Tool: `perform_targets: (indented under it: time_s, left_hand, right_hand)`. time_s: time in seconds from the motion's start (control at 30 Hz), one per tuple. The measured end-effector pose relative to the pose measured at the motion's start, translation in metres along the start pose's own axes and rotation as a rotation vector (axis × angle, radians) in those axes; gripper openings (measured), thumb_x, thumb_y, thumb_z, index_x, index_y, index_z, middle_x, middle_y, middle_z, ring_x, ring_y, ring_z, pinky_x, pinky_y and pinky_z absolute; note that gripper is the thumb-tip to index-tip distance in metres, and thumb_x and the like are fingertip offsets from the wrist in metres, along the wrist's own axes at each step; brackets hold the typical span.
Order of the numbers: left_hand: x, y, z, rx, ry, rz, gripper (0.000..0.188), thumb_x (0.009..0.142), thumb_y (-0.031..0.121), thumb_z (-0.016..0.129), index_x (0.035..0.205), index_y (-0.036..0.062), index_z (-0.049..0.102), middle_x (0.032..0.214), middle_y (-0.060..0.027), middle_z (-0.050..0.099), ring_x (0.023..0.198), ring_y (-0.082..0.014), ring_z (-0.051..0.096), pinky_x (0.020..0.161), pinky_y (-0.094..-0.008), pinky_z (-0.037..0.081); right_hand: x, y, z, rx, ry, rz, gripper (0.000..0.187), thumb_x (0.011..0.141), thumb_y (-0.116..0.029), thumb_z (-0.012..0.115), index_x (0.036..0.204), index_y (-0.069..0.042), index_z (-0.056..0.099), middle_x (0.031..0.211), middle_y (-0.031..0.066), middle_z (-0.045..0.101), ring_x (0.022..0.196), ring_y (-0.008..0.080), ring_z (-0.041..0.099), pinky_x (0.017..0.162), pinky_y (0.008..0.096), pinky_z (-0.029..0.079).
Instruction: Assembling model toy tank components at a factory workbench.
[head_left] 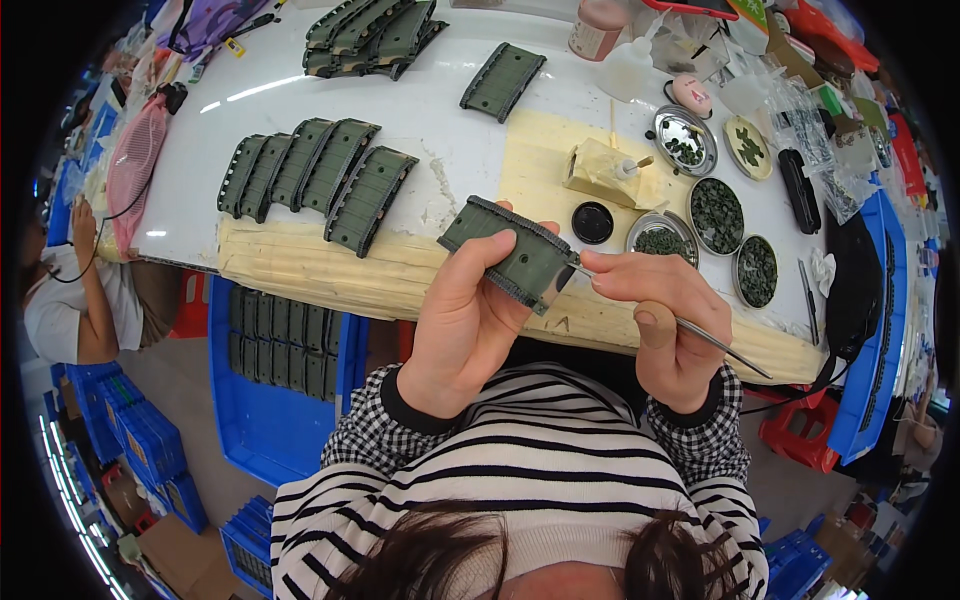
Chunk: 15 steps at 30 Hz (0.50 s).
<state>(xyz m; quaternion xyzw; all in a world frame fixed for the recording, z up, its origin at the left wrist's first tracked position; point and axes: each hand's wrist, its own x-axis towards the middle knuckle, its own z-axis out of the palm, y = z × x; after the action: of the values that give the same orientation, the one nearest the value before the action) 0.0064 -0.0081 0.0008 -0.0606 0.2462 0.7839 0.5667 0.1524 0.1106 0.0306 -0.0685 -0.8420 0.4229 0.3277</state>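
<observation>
My left hand (462, 315) grips a curved green camouflage plastic panel (525, 262) with dark ridged edges, thumb on its face and fingers behind. In my right hand (668, 318) is a thin metal tool (722, 350), held like a pen. Its tip meets the panel's right end; the tip's exact shape is too small to tell. Left of my hands a row of similar panels (325, 165) lies on the table, with one panel (372, 200) nearest me. Another single panel (503, 82) lies farther back.
At the right stand round dishes of small dark green pieces (716, 215), a black round lid (592, 223) and a yellowish block (615, 175). More panels are stacked (370, 38) at the back. Below the table edge, a blue crate (262, 425) holds panels. A person (80, 290) sits at far left.
</observation>
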Motion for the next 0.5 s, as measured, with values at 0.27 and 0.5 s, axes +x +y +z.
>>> perform_targets:
  time_s: [0.27, 0.5]
  left_hand:
    - [0.000, 0.000, 0.000, 0.023, 0.001, -0.017, 0.035, 0.090, 0.010, 0.054, 0.124, 0.0049, 0.046, 0.115, -0.0162, 0.058, 0.107, -0.0200, 0.059, 0.088, -0.0323, 0.053]
    - [-0.004, 0.004, 0.003, 0.042, -0.040, -0.032, 0.035, 0.091, 0.012, 0.054, 0.125, 0.0080, 0.044, 0.114, -0.0168, 0.060, 0.102, -0.0211, 0.062, 0.086, -0.0342, 0.053]
  right_hand:
    - [-0.001, 0.000, -0.001, -0.015, -0.006, -0.042, 0.016, 0.085, -0.003, 0.061, 0.099, 0.002, 0.066, 0.100, 0.0165, 0.068, 0.087, 0.0255, 0.067, 0.074, 0.0310, 0.054]
    - [0.000, -0.008, -0.007, 0.003, -0.059, -0.120, 0.026, 0.079, -0.004, 0.068, 0.104, 0.002, 0.065, 0.103, 0.0177, 0.066, 0.089, 0.0280, 0.067, 0.073, 0.0324, 0.055]
